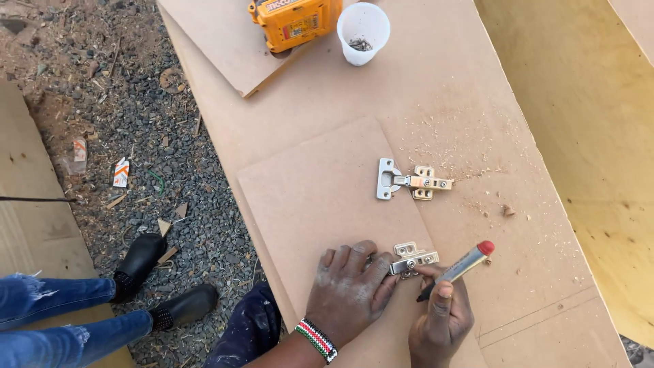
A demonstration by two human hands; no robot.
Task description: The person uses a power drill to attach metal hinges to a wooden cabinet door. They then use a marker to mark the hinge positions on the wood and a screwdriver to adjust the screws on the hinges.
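Left fingers [361, 262] press flat on a metal hinge [413, 257]; right fingers [443, 289] grasp a red-capped marker [458, 268].

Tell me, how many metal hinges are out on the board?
2: one hinge lies free mid-board; the other hinge sits under the left hand, beside the right hand holding a marker.
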